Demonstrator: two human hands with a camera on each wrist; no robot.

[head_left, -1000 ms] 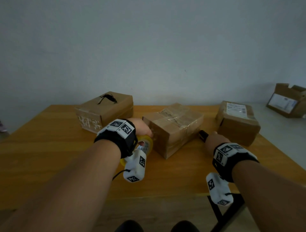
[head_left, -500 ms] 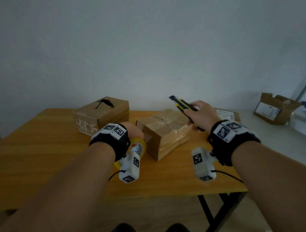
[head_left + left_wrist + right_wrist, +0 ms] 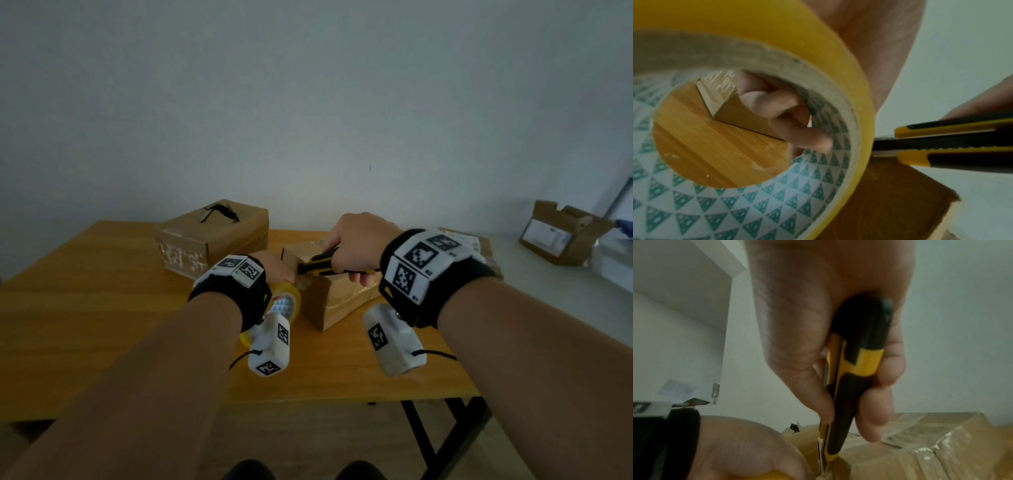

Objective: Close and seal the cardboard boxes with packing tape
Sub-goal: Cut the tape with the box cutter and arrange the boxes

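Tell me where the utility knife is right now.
In the head view the utility knife is gripped in the right hand, its tip at the middle box's near left corner, beside the tape roll.

Dim room: plain pale wall (image 3: pixel 308 102) behind a wooden table (image 3: pixel 85 308).

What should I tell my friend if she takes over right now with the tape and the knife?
Left hand: holds the yellow tape roll, fingers through its core, beside the middle box.
Right hand: grips the black-and-yellow utility knife, blade tip at the box's near top corner, next to the roll.
Done: the middle box is closed with tape across its top.
Left: apparently cut the tape free from the roll. Whether the other boxes still need sealing is unclear.
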